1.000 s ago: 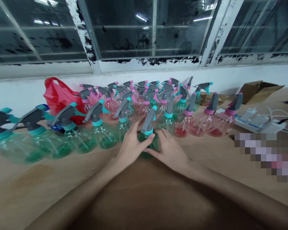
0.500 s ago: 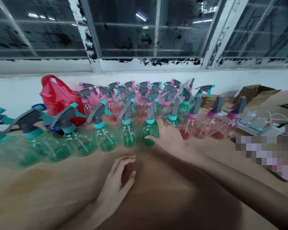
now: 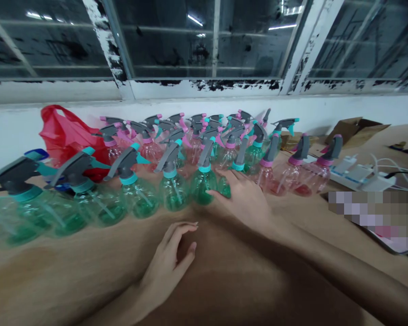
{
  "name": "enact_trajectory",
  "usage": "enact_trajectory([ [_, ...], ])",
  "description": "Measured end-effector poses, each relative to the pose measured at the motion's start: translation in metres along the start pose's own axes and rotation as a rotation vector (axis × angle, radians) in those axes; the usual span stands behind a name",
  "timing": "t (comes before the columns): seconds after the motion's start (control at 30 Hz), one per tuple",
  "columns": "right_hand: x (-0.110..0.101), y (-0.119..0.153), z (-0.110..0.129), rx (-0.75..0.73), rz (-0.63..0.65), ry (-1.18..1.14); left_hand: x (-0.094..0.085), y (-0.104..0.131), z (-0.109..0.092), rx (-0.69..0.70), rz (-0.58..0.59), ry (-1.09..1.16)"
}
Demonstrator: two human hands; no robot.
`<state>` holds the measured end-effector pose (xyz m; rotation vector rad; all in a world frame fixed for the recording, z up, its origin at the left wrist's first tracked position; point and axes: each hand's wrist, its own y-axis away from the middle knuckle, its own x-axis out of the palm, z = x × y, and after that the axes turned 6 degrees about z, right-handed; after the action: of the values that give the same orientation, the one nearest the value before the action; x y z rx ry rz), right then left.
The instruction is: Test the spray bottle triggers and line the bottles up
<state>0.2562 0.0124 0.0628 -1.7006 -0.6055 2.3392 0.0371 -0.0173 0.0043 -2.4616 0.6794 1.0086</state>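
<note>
Above the table, my left hand [image 3: 172, 260] is empty, its fingers loosely curled and the thumb apart. My right hand [image 3: 246, 199] reaches into the front row of spray bottles, fingers stretched and thumb spread. Its thumb tip overlaps the right edge of a green spray bottle [image 3: 204, 186] with a teal collar and grey trigger head; whether they touch I cannot tell. Behind the fingers stands another teal-collared spray bottle [image 3: 240, 156], its body mostly hidden. More green bottles [image 3: 175, 194] line up to the left, each with some green at the bottom. Pink-collared bottles [image 3: 280, 176] stand to the right.
Several more pink and teal spray bottles [image 3: 149, 151] crowd behind, beside a red plastic bag [image 3: 59, 133]. At right lie a white power strip [image 3: 363, 176] with cables, an open cardboard box [image 3: 355, 131] and a partly pixelated flat object [image 3: 377, 224]. A windowed wall bounds the back.
My right hand has shifted slightly right, away from the green bottle, showing more green beside the thumb. My left hand keeps its loose curl. The whole view has slid a little, with bottles appearing further left.
</note>
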Motion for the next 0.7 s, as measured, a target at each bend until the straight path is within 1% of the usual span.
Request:
enact_trajectory([
  [0.07,-0.01,0.01,-0.012,0.001,-0.026,-0.046,0.002,-0.002,-0.002,0.004,-0.002,0.002],
  [0.13,-0.018,0.019,-0.026,0.04,-0.057,-0.075,0.004,-0.003,-0.004,0.009,-0.005,0.006],
  [0.23,-0.023,0.024,-0.044,0.162,-0.107,-0.085,0.009,-0.005,-0.006,0.015,-0.004,0.011],
  [0.3,-0.021,0.023,-0.051,0.222,-0.121,-0.064,0.012,-0.007,-0.007,0.015,0.004,0.011],
  [0.37,-0.016,0.02,-0.053,0.246,-0.113,-0.046,0.014,-0.008,-0.01,0.017,0.01,0.012],
  [0.57,0.003,0.003,-0.05,0.298,-0.035,-0.096,0.02,-0.012,-0.02,0.015,0.025,0.019],
  [0.7,0.01,-0.004,-0.051,0.317,-0.005,-0.075,0.022,-0.014,-0.027,-0.018,0.032,0.033],
])
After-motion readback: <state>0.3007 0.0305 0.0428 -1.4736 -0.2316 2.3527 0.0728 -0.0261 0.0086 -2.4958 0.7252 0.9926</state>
